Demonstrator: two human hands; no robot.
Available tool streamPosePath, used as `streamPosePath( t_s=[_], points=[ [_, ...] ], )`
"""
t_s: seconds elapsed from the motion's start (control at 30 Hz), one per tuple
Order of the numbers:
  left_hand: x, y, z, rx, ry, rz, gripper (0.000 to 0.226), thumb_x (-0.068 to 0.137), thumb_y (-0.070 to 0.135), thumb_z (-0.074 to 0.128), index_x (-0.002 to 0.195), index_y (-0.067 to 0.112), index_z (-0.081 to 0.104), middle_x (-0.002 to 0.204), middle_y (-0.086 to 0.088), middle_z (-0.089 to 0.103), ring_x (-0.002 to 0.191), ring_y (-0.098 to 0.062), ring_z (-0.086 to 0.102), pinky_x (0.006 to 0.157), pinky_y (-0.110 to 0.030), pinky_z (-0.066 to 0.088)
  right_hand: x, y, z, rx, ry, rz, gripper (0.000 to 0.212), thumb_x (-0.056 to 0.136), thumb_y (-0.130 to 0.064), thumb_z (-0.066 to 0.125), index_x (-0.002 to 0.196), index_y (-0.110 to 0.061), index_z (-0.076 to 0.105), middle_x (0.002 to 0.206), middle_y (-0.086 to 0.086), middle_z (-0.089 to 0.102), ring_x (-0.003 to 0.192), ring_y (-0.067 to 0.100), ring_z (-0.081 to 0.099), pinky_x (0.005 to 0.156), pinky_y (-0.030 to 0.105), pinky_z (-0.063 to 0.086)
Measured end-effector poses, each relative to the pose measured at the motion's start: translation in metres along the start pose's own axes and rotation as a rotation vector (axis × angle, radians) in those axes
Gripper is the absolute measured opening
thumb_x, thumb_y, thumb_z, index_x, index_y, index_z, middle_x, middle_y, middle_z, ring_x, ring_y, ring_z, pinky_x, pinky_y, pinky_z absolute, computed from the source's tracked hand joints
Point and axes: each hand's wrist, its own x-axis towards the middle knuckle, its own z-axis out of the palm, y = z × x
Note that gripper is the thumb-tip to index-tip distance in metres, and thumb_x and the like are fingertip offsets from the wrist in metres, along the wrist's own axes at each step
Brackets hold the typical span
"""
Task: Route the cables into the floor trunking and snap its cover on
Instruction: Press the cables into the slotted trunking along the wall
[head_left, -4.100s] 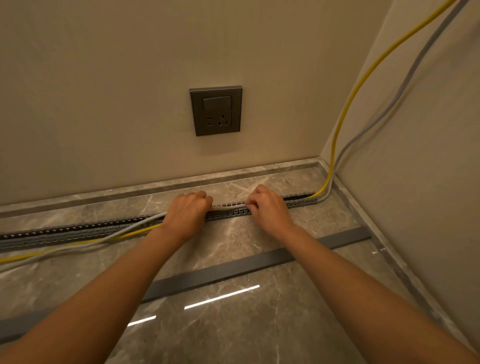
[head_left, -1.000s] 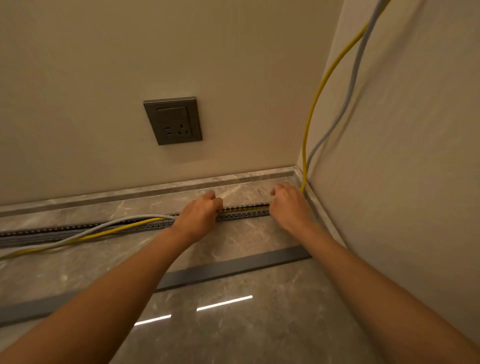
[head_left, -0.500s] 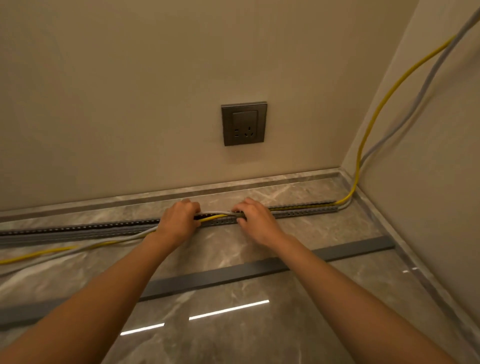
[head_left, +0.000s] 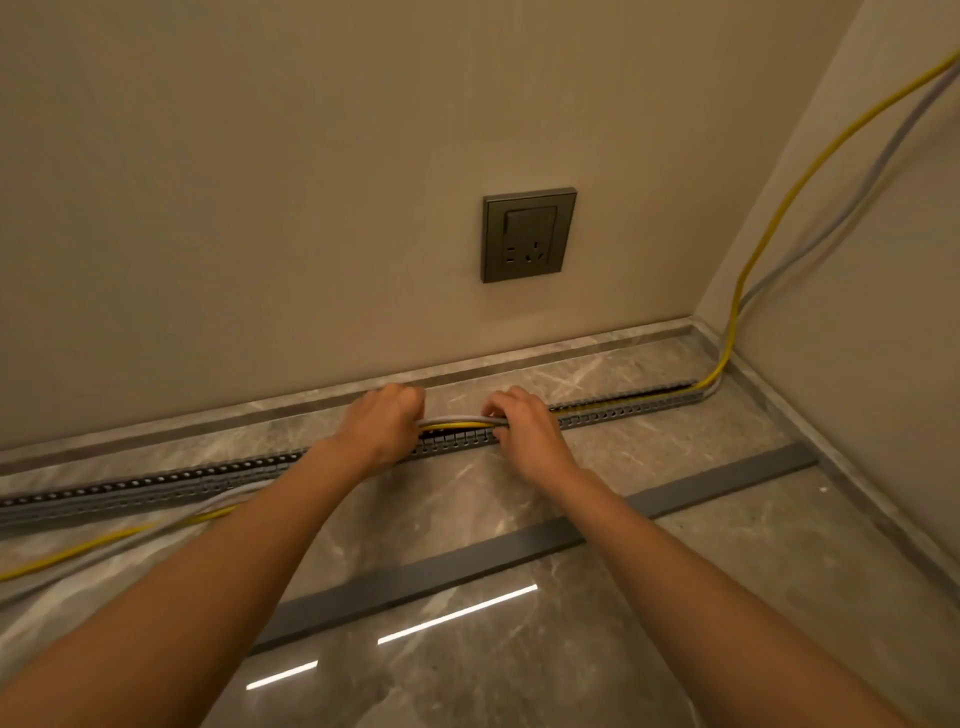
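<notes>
The fingers of the left hand (head_left: 382, 428) and right hand (head_left: 524, 428) are curled down over the yellow cable (head_left: 457, 425) and grey cable (head_left: 457, 417), which are pressed toward the slotted grey floor trunking (head_left: 452, 444); whether either is gripped cannot be told. Nearest, the flat grey cover strip (head_left: 467, 564) is seen loose on the marble floor (head_left: 675, 597). Both arms are extended forward, knuckles up. Between the hands the cables bow upward; left of them they lie outside the channel. If unseated, they could be pinched under the cover.
</notes>
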Motion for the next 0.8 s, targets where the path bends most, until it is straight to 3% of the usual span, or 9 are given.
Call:
streamPosePath(
  t_s=[0.17, 0.27, 0.4, 0.47, 0.63, 0.8],
  points=[
    [-0.004, 0.001, 0.012, -0.033, 0.105, 0.037, 0.018, 0.086, 0.001, 0.053, 0.104, 0.004, 0.055, 0.119, -0.014, 0.053, 0.107, -0.034, 0.053, 0.084, -0.042, 0.046, 0.003, -0.001, 0.000, 0.043, 0.011, 0.036, 0.015, 0.085, 0.005, 0.052, 0.092, 0.000, 0.064, 0.106, 0.018, 0.058, 0.102, 0.030, 0.051, 0.085, 0.036, 0.043],
    [-0.009, -0.002, 0.021, -0.075, 0.183, 0.053, 0.017, 0.084, -0.003, 0.055, 0.100, 0.002, 0.058, 0.112, -0.017, 0.057, 0.100, -0.037, 0.056, 0.079, -0.044, 0.048, 0.004, 0.001, 0.002, 0.052, 0.013, 0.034, 0.016, 0.084, 0.008, 0.051, 0.088, 0.002, 0.065, 0.104, 0.020, 0.058, 0.101, 0.032, 0.052, 0.081, 0.034, 0.042],
    [-0.014, -0.008, 0.028, -0.028, 0.251, 0.216, 0.018, 0.060, -0.012, 0.076, 0.070, 0.000, 0.068, 0.070, -0.019, 0.065, 0.058, -0.035, 0.063, 0.047, -0.035, 0.051, 0.004, 0.004, 0.005, 0.021, 0.009, 0.011, 0.020, 0.085, 0.010, 0.048, 0.087, 0.003, 0.066, 0.104, 0.019, 0.057, 0.101, 0.032, 0.049, 0.073, 0.027, 0.031],
    [-0.015, -0.007, 0.031, 0.044, 0.224, 0.213, 0.023, 0.050, -0.009, 0.083, 0.061, 0.004, 0.067, 0.057, -0.014, 0.064, 0.047, -0.031, 0.059, 0.039, -0.031, 0.047, 0.004, 0.006, 0.006, 0.012, 0.007, -0.013, 0.021, 0.086, 0.009, 0.047, 0.088, 0.003, 0.067, 0.104, 0.019, 0.057, 0.101, 0.031, 0.048, 0.074, 0.026, 0.030],
    [-0.019, 0.006, 0.028, 0.029, 0.259, 0.223, 0.007, 0.074, -0.003, 0.071, 0.081, -0.001, 0.069, 0.081, -0.020, 0.066, 0.072, -0.035, 0.061, 0.054, -0.034, 0.041, 0.004, 0.008, 0.004, 0.018, -0.007, -0.028, 0.020, 0.088, 0.006, 0.048, 0.093, 0.002, 0.066, 0.109, 0.017, 0.055, 0.106, 0.029, 0.047, 0.084, 0.031, 0.038],
    [-0.015, 0.016, 0.027, 0.041, 0.199, 0.147, 0.021, 0.093, 0.011, 0.050, 0.108, 0.002, 0.061, 0.112, -0.016, 0.059, 0.103, -0.031, 0.053, 0.085, -0.038, 0.044, 0.006, 0.010, 0.001, 0.040, -0.056, 0.002, 0.020, 0.088, 0.004, 0.052, 0.101, 0.001, 0.066, 0.115, 0.015, 0.054, 0.111, 0.027, 0.048, 0.096, 0.031, 0.040]
  ],
)
